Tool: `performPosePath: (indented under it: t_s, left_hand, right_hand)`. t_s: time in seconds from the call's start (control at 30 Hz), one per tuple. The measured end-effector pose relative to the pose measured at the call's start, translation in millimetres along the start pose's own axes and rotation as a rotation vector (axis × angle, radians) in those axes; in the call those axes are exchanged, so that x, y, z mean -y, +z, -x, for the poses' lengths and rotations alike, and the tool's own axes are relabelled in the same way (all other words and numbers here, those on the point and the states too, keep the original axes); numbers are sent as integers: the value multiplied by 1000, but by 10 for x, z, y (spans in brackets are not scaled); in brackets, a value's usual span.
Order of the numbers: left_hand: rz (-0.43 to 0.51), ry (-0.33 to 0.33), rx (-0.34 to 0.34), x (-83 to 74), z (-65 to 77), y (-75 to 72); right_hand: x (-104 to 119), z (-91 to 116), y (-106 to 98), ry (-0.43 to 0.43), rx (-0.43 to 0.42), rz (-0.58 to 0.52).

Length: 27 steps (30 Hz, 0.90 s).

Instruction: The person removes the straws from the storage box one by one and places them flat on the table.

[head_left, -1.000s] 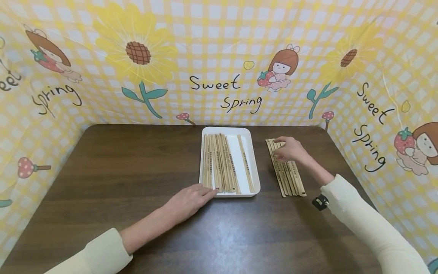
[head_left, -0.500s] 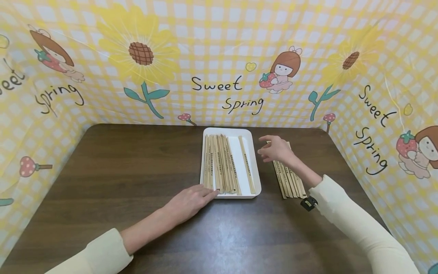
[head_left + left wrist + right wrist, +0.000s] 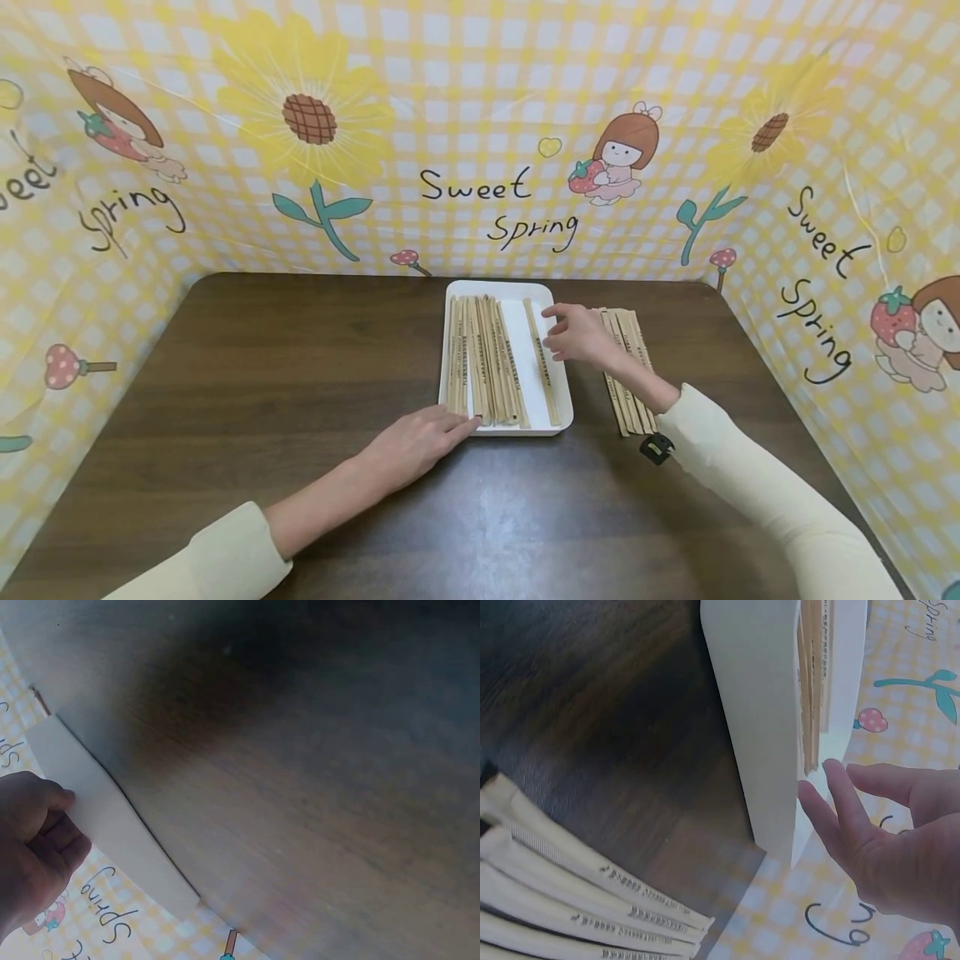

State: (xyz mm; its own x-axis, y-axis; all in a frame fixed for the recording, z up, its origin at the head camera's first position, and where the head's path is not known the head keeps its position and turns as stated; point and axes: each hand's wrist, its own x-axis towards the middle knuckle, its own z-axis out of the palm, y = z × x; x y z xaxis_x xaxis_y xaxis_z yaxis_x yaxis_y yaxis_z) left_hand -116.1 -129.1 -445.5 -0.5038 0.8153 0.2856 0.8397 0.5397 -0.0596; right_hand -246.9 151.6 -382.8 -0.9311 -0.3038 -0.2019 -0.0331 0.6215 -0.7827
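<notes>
A white tray [image 3: 501, 430] stands at the back middle of the table. Slim paper-wrapped sticks with dark print [image 3: 486, 358] lie bunched along its left side, and a single wrapped stick [image 3: 542, 367] lies by its right wall. My left hand [image 3: 416, 442] holds the tray's near left corner, its thumb at the front rim. My right hand [image 3: 581, 335] reaches over the right rim, close to the single stick. In the right wrist view its fingers [image 3: 821, 814] are spread, with nothing between them.
A row of similar wrapped sticks [image 3: 626, 367] lies on the brown table [image 3: 315, 350] right of the tray, partly under my right forearm. A yellow checked cloth [image 3: 480, 108] with printed figures stands behind and along both sides.
My right hand has moved left from above the row of sticks to the tray's right rim. My left hand stays at the tray's corner.
</notes>
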Motion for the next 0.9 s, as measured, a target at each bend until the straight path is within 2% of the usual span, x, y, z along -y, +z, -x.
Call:
performPosePath:
  t_s: [0.2,0.43,0.53,0.67,0.9]
  left_hand:
    - [4,-1,1,-1,6,-6]
    - [9,-9,3,-5,0,-10]
    - [12,-7,-6,-10,-4,-10]
    - [13,-6,-15,-5,-6,-9]
    - [-27,5,3,-1,1,-6]
  right_hand:
    - [20,-59,117,57,-1,19]
    - [24,-154,216,110,-10,121]
    - [24,-162,228,129,5,132]
    - [24,-160,236,123,27,148]
    - [-5,-184,274,87,53,268]
